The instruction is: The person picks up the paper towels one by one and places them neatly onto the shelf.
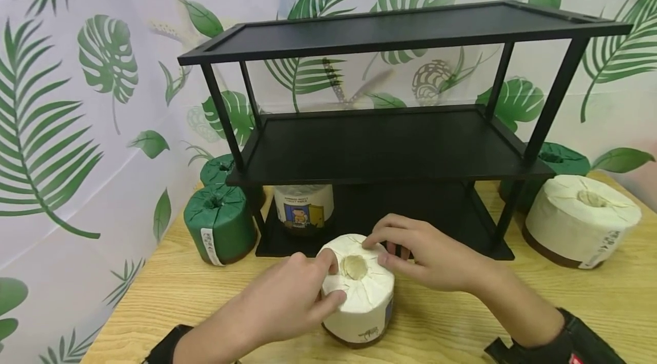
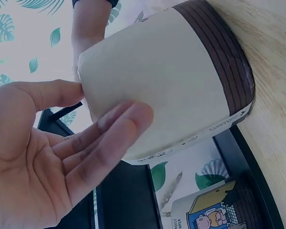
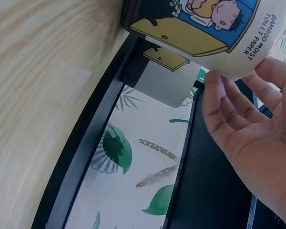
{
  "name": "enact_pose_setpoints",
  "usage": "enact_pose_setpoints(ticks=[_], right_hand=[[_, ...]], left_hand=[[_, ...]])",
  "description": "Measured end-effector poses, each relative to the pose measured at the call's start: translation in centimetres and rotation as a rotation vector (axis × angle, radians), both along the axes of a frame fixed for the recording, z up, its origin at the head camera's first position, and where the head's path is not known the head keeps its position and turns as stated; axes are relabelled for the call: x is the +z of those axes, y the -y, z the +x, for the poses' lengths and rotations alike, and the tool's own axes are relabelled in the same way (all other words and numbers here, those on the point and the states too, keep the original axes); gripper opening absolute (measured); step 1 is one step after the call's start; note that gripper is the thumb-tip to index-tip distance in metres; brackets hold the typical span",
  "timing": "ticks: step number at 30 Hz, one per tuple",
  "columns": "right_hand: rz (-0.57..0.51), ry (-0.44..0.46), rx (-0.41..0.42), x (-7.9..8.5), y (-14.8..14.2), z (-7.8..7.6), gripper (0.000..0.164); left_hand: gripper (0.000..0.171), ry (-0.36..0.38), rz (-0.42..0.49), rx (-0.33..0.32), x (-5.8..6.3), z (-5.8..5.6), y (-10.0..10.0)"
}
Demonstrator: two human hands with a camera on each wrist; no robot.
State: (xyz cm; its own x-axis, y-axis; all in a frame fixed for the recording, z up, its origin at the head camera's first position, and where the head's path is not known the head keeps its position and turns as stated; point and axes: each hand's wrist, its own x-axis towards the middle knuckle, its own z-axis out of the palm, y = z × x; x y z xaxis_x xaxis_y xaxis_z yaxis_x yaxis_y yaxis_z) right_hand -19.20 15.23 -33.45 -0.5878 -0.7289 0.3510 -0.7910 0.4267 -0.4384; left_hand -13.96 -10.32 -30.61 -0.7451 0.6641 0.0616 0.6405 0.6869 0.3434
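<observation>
A toilet paper roll [image 1: 365, 295] in a cream wrapper, with a dark brown base, stands upright on the wooden table in front of a black shelf rack. My left hand [image 1: 292, 301] is at its left side, thumb and forefinger at the top rim. From the left wrist view, the left hand [image 2: 62, 148] shows its thumb at the rim and its other fingers loosely extended along the wrapper. My right hand [image 1: 426, 253] touches the far right part of the top with its fingertips. In the right wrist view, the right hand [image 3: 252, 124] has gently bent fingers at the printed roll's edge [image 3: 262, 33].
On the rack's bottom shelf [image 1: 405, 221], at the left, stands another cream roll [image 1: 303, 207]. Green-wrapped rolls [image 1: 219, 224] stand left of the rack. A cream roll [image 1: 582, 221] and a green roll [image 1: 564, 156] are at its right. Leaf-patterned cloth hangs behind.
</observation>
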Motion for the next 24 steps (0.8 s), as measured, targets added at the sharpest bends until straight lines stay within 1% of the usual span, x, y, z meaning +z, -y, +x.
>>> enact_pose_setpoints(ticks=[2,5,8,11,14,16,18,21,24], right_hand=[[0.001,0.002,0.009,0.1,0.0,0.0,0.018],[-0.007,0.008,0.022,0.4,-0.2,0.1,0.014],[-0.015,0.033,0.040,0.7,-0.3,0.3,0.011],[-0.009,0.057,0.058,0.8,-0.3,0.4,0.013],[0.007,0.068,0.064,0.8,-0.2,0.5,0.014],[0.009,0.061,0.063,0.9,-0.3,0.5,0.014],[-0.003,0.045,0.052,1.0,-0.4,0.5,0.014],[-0.045,0.008,0.025,1.1,-0.5,0.5,0.013],[-0.077,-0.022,-0.006,1.0,-0.5,0.4,0.012]], left_hand=[[0.023,0.024,0.008,0.002,0.0,-0.1,0.0],[0.019,0.053,0.013,-0.013,-0.1,-0.6,0.3],[0.015,0.077,0.016,-0.048,-0.2,-1.5,0.9],[0.015,0.097,0.016,-0.083,-0.3,-2.5,1.4],[0.016,0.108,0.019,-0.110,-0.4,-3.0,1.8],[0.015,0.106,0.017,-0.111,-0.4,-3.0,1.9],[0.015,0.086,0.008,-0.093,-0.1,-2.7,2.0],[0.015,0.043,0.004,-0.049,0.3,-1.9,1.8],[0.017,0.008,0.011,-0.024,0.6,-0.9,1.4]])
